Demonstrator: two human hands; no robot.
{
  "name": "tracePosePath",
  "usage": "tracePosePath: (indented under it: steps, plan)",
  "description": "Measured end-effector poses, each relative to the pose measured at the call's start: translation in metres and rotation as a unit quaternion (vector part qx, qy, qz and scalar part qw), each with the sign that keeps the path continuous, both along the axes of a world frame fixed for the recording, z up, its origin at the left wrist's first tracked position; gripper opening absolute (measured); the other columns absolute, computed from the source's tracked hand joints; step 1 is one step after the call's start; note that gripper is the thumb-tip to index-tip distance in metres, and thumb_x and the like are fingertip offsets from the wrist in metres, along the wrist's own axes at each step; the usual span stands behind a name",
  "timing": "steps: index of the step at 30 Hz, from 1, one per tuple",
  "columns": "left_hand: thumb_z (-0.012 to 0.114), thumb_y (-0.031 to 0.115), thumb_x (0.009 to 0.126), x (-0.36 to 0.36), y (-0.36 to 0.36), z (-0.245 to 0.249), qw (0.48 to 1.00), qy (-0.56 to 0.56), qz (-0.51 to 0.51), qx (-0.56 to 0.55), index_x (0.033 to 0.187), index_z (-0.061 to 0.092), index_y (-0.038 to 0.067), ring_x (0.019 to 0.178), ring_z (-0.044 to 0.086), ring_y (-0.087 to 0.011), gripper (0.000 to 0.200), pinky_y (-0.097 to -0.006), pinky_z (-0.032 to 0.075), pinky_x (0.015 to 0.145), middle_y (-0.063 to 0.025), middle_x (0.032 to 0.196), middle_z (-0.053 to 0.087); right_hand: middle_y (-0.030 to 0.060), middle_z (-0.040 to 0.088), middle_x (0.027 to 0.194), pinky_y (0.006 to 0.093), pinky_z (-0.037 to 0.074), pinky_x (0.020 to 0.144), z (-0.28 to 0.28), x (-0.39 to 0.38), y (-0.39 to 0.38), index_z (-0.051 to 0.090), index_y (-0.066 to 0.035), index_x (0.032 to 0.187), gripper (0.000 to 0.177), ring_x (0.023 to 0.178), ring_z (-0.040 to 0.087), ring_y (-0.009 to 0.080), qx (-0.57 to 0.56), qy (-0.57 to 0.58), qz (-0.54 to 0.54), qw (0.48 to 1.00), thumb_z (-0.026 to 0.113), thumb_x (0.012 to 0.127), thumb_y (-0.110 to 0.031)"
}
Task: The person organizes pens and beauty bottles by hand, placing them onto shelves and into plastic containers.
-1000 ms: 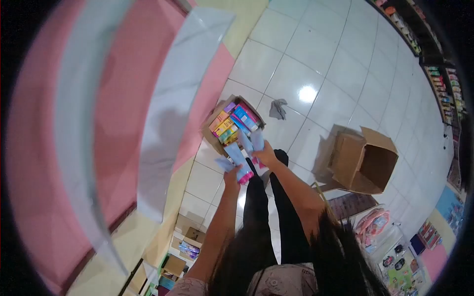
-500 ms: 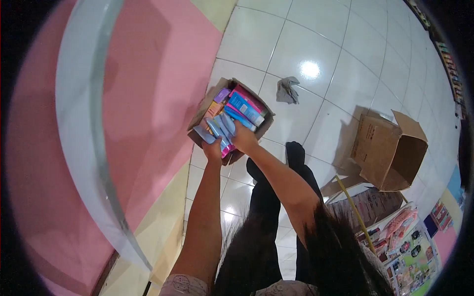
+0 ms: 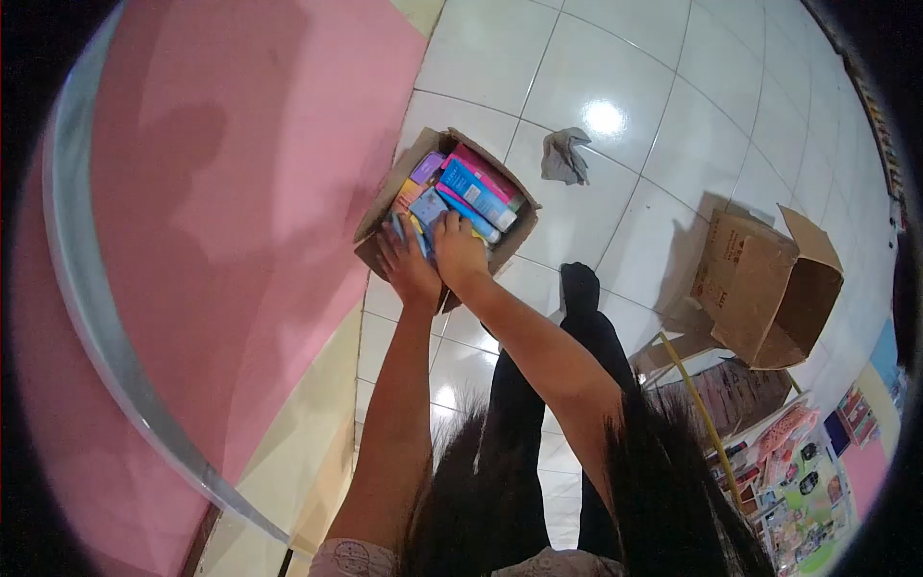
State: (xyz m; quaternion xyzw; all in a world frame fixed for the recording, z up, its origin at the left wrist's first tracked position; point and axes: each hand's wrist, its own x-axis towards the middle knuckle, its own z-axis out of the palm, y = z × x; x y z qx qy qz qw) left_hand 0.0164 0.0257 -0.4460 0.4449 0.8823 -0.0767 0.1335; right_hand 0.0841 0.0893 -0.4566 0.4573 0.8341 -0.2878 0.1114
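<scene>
A small open cardboard carton (image 3: 383, 204) on the floor holds several packs. My left hand (image 3: 411, 267) reaches into its near left side, fingers stretched out over light blue packs that it mostly covers. Beside it my right hand (image 3: 460, 255) presses down with fingers apart, at the near edge of a light blue pack (image 3: 428, 206). To the right of the fingers lie blue tubes (image 3: 479, 197) and a pink pack (image 3: 486, 165). A purple box (image 3: 427, 167) and an orange box (image 3: 410, 194) sit at the far left inside. What lies under my palms is hidden.
A crumpled grey cloth or paper (image 3: 564, 156) lies on the white tile floor (image 3: 615, 58). An open cardboard box (image 3: 745, 288) rests on its side at right, near a display of small goods (image 3: 798, 481). Left stands a pink wall (image 3: 240, 240) with a curved pale edge (image 3: 96, 337).
My hands have gone from gripping the light blue packs to lying spread over them, lower in the carton. The packs sit deeper. The view has shifted slightly.
</scene>
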Motion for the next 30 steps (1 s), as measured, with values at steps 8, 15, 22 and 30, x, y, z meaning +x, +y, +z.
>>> tracePosePath:
  steps: [8,15,22,30]
  plan:
    - [0.062,0.01,0.08,-0.005,0.001,-0.014,0.979,-0.119,0.146,0.076,0.146,0.012,0.004,0.127,0.035,-0.0408,0.083,-0.0462,0.03,0.105,-0.0239,0.143,0.03,0.0162,0.049,0.116,0.039,0.054,0.077,-0.005,0.004,0.003,0.043,0.006,0.126,0.063,0.105,0.053,0.0311,-0.046,0.002,0.0,0.999,0.064,0.079,-0.03]
    - [0.07,0.009,0.074,-0.026,-0.012,-0.03,0.978,-0.153,0.101,0.096,0.147,0.012,0.007,0.12,0.04,-0.0429,0.093,-0.0459,0.034,0.103,-0.0232,0.141,0.032,0.0168,0.049,0.116,0.0399,0.052,0.082,-0.004,0.009,0.005,0.032,0.005,0.134,0.083,0.108,0.053,0.0308,-0.062,0.004,0.001,0.998,0.073,0.071,-0.032]
    - [0.073,0.013,0.069,-0.029,0.0,-0.002,0.976,-0.201,0.083,0.005,0.148,0.003,0.011,0.11,0.049,-0.047,0.105,-0.0495,0.042,0.094,-0.0327,0.13,0.039,0.0204,0.048,0.117,0.0477,0.045,0.088,-0.007,-0.006,-0.009,0.023,-0.003,0.141,0.106,0.108,0.052,0.0353,-0.063,-0.019,-0.1,0.993,0.083,0.058,-0.03]
    - [0.069,0.013,0.068,-0.043,0.006,0.003,0.925,-0.202,0.264,0.186,0.144,0.017,0.003,0.106,0.054,-0.0447,0.093,-0.0482,0.044,0.091,-0.029,0.118,0.051,0.023,0.051,0.116,0.049,0.044,0.09,0.005,0.01,-0.002,0.025,-0.01,0.14,0.103,0.109,0.054,0.0381,-0.17,0.055,-0.164,0.97,0.083,0.056,-0.026]
